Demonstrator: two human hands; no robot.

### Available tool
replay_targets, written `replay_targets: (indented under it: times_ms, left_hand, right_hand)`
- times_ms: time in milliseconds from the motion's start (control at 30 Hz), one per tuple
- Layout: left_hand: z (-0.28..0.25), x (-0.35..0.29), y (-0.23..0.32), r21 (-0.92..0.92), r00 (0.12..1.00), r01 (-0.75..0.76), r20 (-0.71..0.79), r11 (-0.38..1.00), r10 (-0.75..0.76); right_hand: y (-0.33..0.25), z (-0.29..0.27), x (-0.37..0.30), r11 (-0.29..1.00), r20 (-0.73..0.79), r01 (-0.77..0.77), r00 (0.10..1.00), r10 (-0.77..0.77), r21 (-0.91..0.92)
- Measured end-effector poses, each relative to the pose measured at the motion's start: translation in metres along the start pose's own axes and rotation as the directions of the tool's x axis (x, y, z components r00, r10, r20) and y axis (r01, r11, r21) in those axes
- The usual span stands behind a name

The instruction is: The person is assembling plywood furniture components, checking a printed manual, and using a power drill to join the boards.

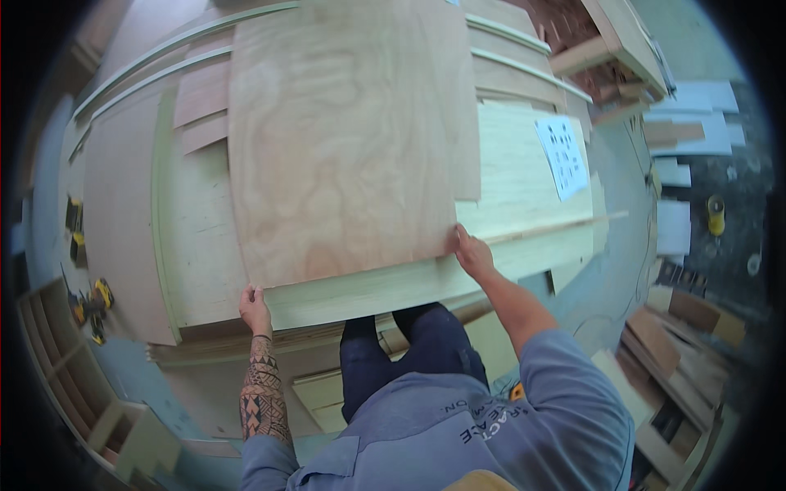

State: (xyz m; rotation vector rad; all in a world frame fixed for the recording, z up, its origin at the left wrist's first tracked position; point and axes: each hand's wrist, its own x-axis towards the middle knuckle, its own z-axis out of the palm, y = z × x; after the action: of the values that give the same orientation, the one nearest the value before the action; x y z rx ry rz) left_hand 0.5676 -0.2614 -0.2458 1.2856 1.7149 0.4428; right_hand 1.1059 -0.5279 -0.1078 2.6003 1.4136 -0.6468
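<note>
Plywood panel (pixel 352 155) is getting pinched at both near corners by left grip (pixel 256 311) and right grip (pixel 475 254), so keep 'em level.

Dark lettering (pixel 483 423) stands on the shirt (pixel 401 434), unreadable print (pixel 565 140) on white paper (pixel 562 160).

So we're using a wide pale board (pixel 201 270) as our tabletop: paper (pixel 562 157) and a thin strip (pixel 557 228) right of the big plywood sheet (pixel 352 147), pinkish boards (pixel 202 96) left of it.
</note>
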Motion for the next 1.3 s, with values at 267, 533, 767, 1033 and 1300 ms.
replay_targets:
  times_ms: [267, 533, 767, 1033, 1300]
  left_hand:
    - [0.004, 0.014, 0.026, -0.269, 0.9, 0.427, 0.032, 0.863, -0.435]
    - [-0.006, 0.017, 0.044, -0.234, 0.893, 0.442, 0.022, 0.866, -0.449]
    - [0.006, 0.011, 0.048, -0.146, 0.912, 0.396, 0.177, 0.907, -0.37]
    - [0.001, 0.001, 0.05, -0.425, 0.858, 0.504, 0.15, 0.752, -0.491]
    - [0.009, 0.014, 0.017, -0.099, 0.927, 0.353, -0.098, 0.93, -0.362]
  right_hand:
    - [0.002, 0.012, -0.03, 0.954, -0.313, -0.082, 0.934, 0.175, 0.289]
    - [-0.03, 0.045, -0.022, 0.45, -0.115, -0.335, 0.684, 0.721, 0.828]
    - [0.016, 0.079, -0.022, 0.682, -0.267, -0.352, 0.731, 0.628, 0.641]
    - [0.023, 0.06, -0.018, 0.487, 0.045, -0.443, 0.772, 0.634, 0.753]
    - [-0.005, 0.046, -0.004, 0.401, 0.118, -0.479, 0.743, 0.659, 0.781]
